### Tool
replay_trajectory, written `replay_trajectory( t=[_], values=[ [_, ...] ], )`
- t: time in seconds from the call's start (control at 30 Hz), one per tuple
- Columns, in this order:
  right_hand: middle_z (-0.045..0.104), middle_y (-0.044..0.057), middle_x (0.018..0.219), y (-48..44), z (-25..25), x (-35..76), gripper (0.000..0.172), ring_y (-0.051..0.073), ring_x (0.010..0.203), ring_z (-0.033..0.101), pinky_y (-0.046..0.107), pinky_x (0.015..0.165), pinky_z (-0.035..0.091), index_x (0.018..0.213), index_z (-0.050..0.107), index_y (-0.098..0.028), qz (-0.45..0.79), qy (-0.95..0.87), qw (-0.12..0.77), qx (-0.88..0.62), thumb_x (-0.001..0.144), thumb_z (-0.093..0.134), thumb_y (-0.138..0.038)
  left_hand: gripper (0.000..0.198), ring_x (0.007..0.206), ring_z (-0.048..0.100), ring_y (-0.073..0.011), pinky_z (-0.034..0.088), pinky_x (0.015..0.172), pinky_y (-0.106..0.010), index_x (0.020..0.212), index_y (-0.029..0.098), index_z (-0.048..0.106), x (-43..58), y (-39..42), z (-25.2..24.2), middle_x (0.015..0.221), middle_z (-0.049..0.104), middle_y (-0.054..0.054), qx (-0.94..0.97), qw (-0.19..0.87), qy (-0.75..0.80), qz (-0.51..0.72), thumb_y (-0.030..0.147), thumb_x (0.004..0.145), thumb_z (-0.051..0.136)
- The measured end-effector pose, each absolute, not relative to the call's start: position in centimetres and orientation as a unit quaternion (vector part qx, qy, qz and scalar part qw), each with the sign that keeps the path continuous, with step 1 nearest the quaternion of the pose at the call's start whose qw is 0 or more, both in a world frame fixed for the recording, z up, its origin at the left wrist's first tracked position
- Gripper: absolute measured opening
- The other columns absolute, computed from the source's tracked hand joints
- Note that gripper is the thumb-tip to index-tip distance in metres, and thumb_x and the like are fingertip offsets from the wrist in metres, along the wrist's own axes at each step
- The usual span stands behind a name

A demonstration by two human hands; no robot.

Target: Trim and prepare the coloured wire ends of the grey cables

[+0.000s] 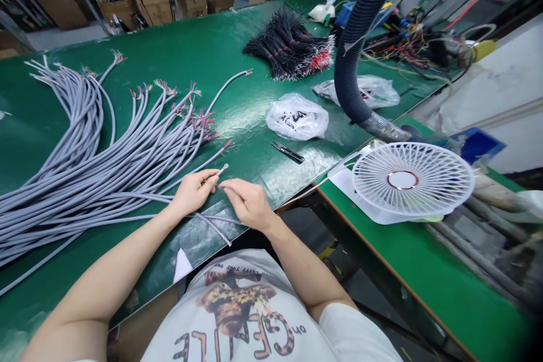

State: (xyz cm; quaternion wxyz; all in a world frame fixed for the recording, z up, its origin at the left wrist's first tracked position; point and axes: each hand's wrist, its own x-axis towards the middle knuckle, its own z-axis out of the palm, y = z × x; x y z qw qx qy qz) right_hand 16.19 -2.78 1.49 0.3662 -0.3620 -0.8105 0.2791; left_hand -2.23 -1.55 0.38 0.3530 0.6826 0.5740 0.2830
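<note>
My left hand (195, 192) is closed around a grey cable, with the short cable end (223, 169) poking out past the thumb and forefinger. Just to its right, my right hand (249, 202) has thumb and forefinger pinched together near that end; anything between them is too small to make out. Under and beside the hands, loose grey cable ends (216, 229) reach the table's front edge. A large bundle of grey cables (106, 181) spreads to the left, many with stripped ends showing coloured wires. Black-handled thread snips (288, 151) lie right of the hands.
A clear plastic bag (297, 117) of small dark parts sits beyond the snips. Behind it lies a bundle of black wires (288, 48). A thick ribbed hose (350, 62) hangs down at the right, near a white fan (413, 181) on a lower green surface (407, 260).
</note>
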Motion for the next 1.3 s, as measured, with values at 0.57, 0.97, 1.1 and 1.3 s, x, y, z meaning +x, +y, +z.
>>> replay_trajectory(
  t=[0.57, 0.97, 1.1, 1.3],
  values=[
    [0.072, 0.005, 0.105, -2.0, -0.9, 17.0, 0.038, 0.016, 0.093, 0.069, 0.025, 0.085, 0.053, 0.124, 0.061, -0.023, 0.219, -0.776, 0.308, -0.504, 0.093, 0.041, -0.017, 0.043, 0.051, 0.045, -0.0105, 0.038, 0.054, -0.022, 0.109, 0.012, 0.068, -2.1, -1.7, 0.6, 0.058, 0.053, 0.003, 0.655, 0.375, 0.579, 0.309, 0.042, 0.089, 0.045],
    [0.073, 0.005, 0.096, -2.3, 0.1, 16.1, 0.034, 0.013, 0.087, 0.068, 0.024, 0.082, 0.053, 0.116, 0.065, -0.021, 0.260, -0.827, 0.360, -0.345, 0.095, 0.038, -0.020, 0.039, 0.053, 0.047, -0.0111, 0.038, 0.056, -0.022, 0.101, 0.013, 0.069, -2.1, -1.5, 0.5, 0.057, 0.053, 0.002, 0.676, 0.370, 0.567, 0.291, 0.040, 0.089, 0.044],
    [0.072, 0.006, 0.103, -2.3, -0.1, 16.7, 0.034, 0.014, 0.092, 0.068, 0.024, 0.086, 0.053, 0.117, 0.065, -0.021, 0.239, -0.792, 0.358, -0.433, 0.095, 0.038, -0.019, 0.042, 0.047, 0.040, -0.0091, 0.032, 0.049, -0.021, 0.107, 0.010, 0.065, -2.2, -1.2, 0.9, 0.054, 0.051, 0.003, 0.623, 0.422, 0.576, 0.319, 0.041, 0.087, 0.047],
    [0.073, 0.005, 0.104, -1.9, -1.3, 16.9, 0.035, 0.016, 0.093, 0.069, 0.025, 0.086, 0.053, 0.119, 0.065, -0.022, 0.217, -0.779, 0.319, -0.494, 0.094, 0.041, -0.019, 0.041, 0.045, 0.035, -0.0081, 0.029, 0.047, -0.021, 0.101, 0.010, 0.067, -2.2, -1.2, 1.6, 0.053, 0.047, 0.004, 0.604, 0.448, 0.568, 0.333, 0.043, 0.085, 0.049]
  ],
)
